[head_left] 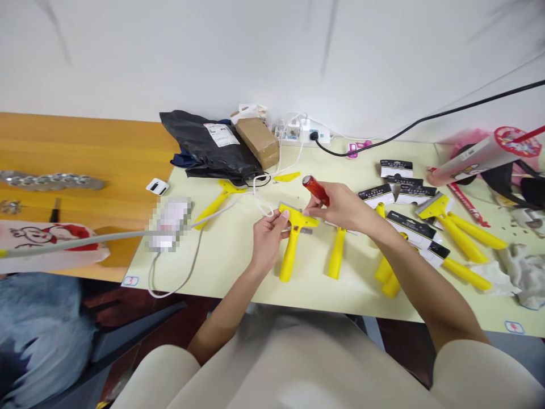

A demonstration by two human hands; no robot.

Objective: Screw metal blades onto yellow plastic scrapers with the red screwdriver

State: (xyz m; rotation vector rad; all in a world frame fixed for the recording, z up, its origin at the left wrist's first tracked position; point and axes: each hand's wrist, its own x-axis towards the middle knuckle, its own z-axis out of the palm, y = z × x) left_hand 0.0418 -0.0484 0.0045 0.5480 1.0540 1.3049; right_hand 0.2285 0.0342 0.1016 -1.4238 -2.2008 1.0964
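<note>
A yellow scraper (290, 257) with a wide flat head is pinched at the left end of its head by my left hand (268, 238). My right hand (338, 205) is closed around a screwdriver with a red-orange handle (315, 190), and its fingertips are at the right end of the scraper head. The screwdriver's tip is hidden by my fingers. Just right of that scraper lies a second yellow scraper (336, 258), its upper part covered by my right hand. Another yellow scraper (215, 204) lies to the left, with a white cable crossing it.
Several yellow scrapers (462, 236) and black-and-white packaging cards (411, 227) lie at the right. A black plastic parcel (213, 150), a cardboard box (258, 142) and a power strip (326, 136) stand along the wall. A white cable (198, 255) trails across the table's left side.
</note>
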